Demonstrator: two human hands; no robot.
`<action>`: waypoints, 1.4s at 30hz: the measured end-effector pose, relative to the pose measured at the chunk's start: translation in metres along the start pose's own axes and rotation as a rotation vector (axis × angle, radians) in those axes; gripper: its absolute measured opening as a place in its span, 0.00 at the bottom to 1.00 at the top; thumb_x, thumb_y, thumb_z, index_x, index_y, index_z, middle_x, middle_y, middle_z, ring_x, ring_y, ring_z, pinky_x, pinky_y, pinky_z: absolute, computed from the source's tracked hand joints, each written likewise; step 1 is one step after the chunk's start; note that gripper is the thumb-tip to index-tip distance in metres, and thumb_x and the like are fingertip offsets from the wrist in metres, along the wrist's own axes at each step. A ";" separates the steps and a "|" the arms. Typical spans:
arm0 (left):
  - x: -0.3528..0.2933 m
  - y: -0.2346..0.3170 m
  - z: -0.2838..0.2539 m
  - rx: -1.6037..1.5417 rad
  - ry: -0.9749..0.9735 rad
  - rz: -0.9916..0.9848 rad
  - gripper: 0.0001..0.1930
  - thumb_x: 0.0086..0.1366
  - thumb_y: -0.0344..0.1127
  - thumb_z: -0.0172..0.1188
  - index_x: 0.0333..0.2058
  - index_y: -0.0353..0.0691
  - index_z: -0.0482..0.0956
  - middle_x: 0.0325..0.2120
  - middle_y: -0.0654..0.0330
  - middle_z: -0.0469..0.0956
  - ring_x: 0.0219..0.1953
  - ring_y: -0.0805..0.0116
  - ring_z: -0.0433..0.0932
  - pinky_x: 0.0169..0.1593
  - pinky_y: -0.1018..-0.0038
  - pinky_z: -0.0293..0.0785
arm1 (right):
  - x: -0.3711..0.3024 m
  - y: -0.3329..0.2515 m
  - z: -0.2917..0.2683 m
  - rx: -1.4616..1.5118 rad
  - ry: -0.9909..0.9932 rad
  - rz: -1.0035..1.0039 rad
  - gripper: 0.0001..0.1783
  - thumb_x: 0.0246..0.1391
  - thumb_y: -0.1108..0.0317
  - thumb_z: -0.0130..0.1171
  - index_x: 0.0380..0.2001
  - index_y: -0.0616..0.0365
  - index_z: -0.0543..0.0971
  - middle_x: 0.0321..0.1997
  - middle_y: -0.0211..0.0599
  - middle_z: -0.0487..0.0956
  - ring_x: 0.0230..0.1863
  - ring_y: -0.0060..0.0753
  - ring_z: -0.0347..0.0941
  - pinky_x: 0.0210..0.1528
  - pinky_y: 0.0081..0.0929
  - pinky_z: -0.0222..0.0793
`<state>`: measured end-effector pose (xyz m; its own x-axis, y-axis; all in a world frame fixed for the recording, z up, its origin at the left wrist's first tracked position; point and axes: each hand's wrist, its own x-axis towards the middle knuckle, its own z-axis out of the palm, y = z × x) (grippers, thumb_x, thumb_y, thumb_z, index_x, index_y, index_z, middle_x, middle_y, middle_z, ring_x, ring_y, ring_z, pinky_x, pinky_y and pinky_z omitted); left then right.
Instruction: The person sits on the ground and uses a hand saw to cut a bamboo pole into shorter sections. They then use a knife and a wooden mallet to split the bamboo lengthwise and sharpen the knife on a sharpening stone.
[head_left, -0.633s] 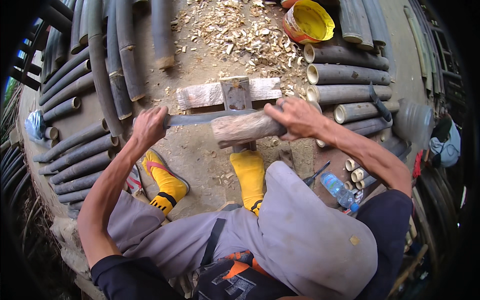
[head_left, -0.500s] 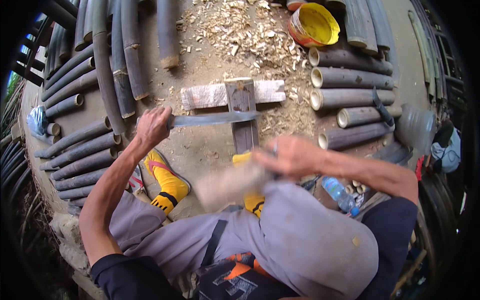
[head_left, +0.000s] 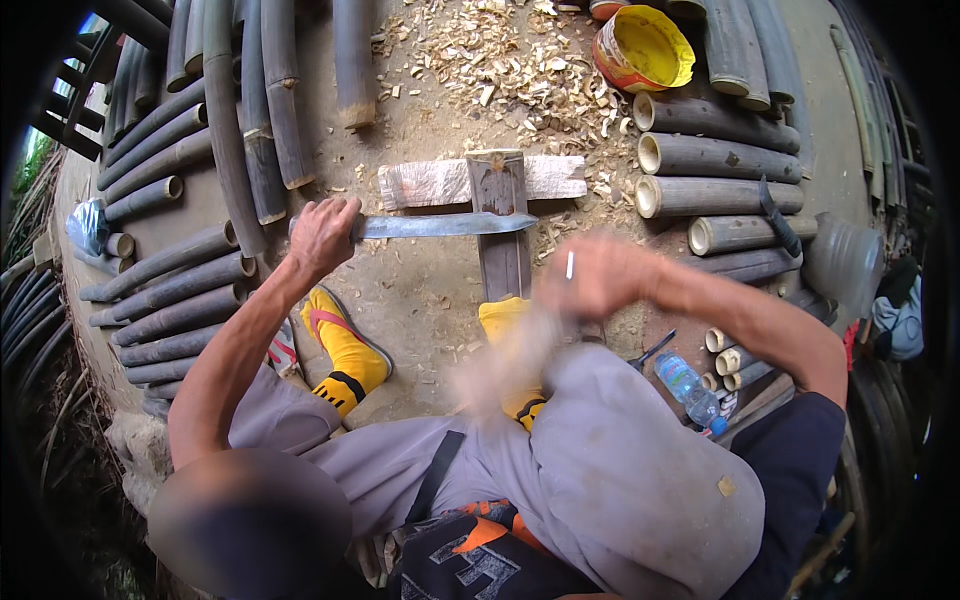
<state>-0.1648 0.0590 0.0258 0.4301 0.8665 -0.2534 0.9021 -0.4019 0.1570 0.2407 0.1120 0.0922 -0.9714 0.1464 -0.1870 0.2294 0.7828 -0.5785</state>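
Note:
My left hand (head_left: pixel 325 238) is closed round the handle of a machete (head_left: pixel 430 226). Its long blade points right and lies across a short dark bamboo piece (head_left: pixel 505 262). The far end of that bamboo rests over a pale, rough wooden block (head_left: pixel 425 186), and its near end meets my yellow-socked foot (head_left: pixel 503 318). To the right of the bamboo, my right hand (head_left: pixel 598 275) is closed on a pale wooden club (head_left: pixel 505 362), smeared by motion. The club hangs toward my lap, apart from the blade.
Cut bamboo lengths lie in rows at left (head_left: pixel 185 292) and right (head_left: pixel 720 197). Wood chips (head_left: pixel 500 70) cover the far ground beside a yellow-lined bucket (head_left: pixel 645 50). A curved dark blade (head_left: pixel 778 215) rests on the right-hand bamboo. A water bottle (head_left: pixel 690 390) lies by my knee.
My right hand has swung the blurred club slightly up and to the right. The machete stays across the bamboo in my left hand, and the whole view has shifted a little.

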 end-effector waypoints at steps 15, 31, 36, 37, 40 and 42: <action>0.003 -0.003 0.002 0.028 0.074 -0.010 0.09 0.52 0.29 0.59 0.32 0.41 0.70 0.26 0.56 0.76 0.34 0.56 0.78 0.35 0.61 0.68 | 0.025 -0.025 -0.013 -0.010 -0.219 0.459 0.36 0.38 0.55 0.73 0.45 0.62 0.66 0.30 0.50 0.78 0.27 0.52 0.78 0.27 0.42 0.77; 0.005 -0.005 0.004 0.059 0.101 0.002 0.08 0.52 0.29 0.58 0.31 0.41 0.70 0.25 0.57 0.76 0.32 0.57 0.78 0.34 0.62 0.67 | 0.009 -0.060 -0.003 -0.091 0.275 -0.376 0.22 0.49 0.66 0.59 0.49 0.52 0.69 0.28 0.40 0.77 0.29 0.46 0.78 0.27 0.36 0.75; 0.011 -0.003 0.001 0.048 0.046 -0.021 0.08 0.52 0.29 0.58 0.31 0.41 0.70 0.25 0.55 0.77 0.33 0.56 0.78 0.35 0.61 0.68 | 0.000 0.014 -0.001 -0.047 -0.107 0.453 0.40 0.37 0.45 0.72 0.49 0.54 0.67 0.31 0.48 0.77 0.30 0.50 0.77 0.30 0.41 0.76; 0.012 -0.003 -0.001 0.049 0.019 -0.027 0.08 0.51 0.28 0.58 0.31 0.40 0.70 0.25 0.55 0.77 0.34 0.56 0.78 0.35 0.61 0.68 | -0.002 0.003 -0.004 -0.088 -0.123 0.531 0.41 0.37 0.42 0.72 0.49 0.55 0.67 0.31 0.52 0.77 0.30 0.53 0.77 0.32 0.41 0.77; 0.019 -0.011 -0.012 -0.043 -0.082 -0.034 0.10 0.46 0.28 0.60 0.29 0.38 0.70 0.24 0.52 0.78 0.30 0.50 0.79 0.32 0.59 0.71 | -0.025 -0.020 0.023 0.087 0.176 0.534 0.45 0.39 0.41 0.71 0.55 0.54 0.66 0.33 0.52 0.77 0.32 0.49 0.78 0.33 0.45 0.77; 0.022 -0.009 -0.022 -0.174 -0.239 -0.065 0.11 0.44 0.28 0.62 0.28 0.37 0.71 0.23 0.51 0.79 0.28 0.49 0.79 0.31 0.60 0.72 | -0.040 -0.032 0.057 0.274 0.444 0.596 0.49 0.38 0.44 0.72 0.59 0.55 0.63 0.39 0.55 0.78 0.35 0.48 0.79 0.37 0.46 0.77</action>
<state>-0.1647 0.0880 0.0399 0.3863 0.7859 -0.4827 0.9175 -0.2736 0.2888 0.2757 0.0466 0.0723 -0.6010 0.7667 -0.2257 0.6696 0.3288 -0.6660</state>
